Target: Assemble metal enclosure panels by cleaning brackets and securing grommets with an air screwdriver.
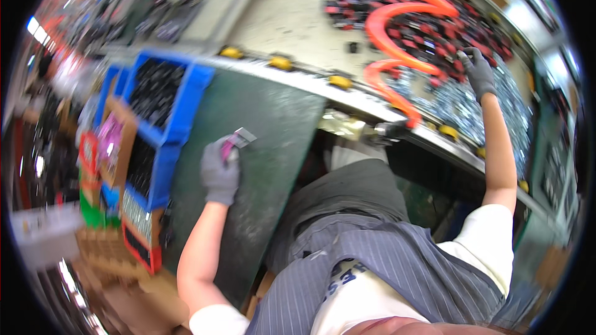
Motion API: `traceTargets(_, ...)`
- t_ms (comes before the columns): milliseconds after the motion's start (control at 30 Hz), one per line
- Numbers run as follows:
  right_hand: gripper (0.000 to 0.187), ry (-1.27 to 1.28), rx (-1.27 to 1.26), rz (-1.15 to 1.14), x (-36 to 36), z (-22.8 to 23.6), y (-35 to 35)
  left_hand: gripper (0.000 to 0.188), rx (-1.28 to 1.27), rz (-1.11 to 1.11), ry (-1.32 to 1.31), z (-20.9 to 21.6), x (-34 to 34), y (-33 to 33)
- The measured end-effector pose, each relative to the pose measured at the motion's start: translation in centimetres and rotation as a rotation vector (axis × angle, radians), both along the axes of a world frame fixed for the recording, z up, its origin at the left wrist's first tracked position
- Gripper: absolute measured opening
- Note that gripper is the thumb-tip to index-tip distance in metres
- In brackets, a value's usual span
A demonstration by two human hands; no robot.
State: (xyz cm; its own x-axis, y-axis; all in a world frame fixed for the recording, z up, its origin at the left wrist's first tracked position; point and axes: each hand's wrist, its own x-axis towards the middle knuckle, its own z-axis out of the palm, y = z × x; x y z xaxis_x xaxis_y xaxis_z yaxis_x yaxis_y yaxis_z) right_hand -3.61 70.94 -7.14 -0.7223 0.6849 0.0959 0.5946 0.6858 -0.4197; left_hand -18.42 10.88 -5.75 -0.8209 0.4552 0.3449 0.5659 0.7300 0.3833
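Note:
My left hand (220,170), in a grey glove, is closed around a small part with a silver metal plate (244,137) and a pink piece (228,147). It is held above the dark green tabletop (261,105). My right hand (480,75), also gloved, reaches far out to the right. Its bent fingers look apart, at the edge of a heap of black and red parts (428,40). Beside and below that hand spreads a heap of shiny silver metal pieces (462,108). Blur hides whether the right fingertips touch a part.
A coiled orange air hose (379,25) hangs across the pale work surface (298,18), in front of the heaps. Blue bins (180,127) of dark parts stand left of the green tabletop. Yellow rollers (280,62) line the metal rail between both surfaces.

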Motion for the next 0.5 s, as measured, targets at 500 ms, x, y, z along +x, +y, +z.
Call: traceTargets(500, 0.041, -0.8, 0.313, -0.997, 32.9, 2.3, 8.0, 0.029, -0.136, 0.048, 0.015, -0.8, 0.4, 0.1)
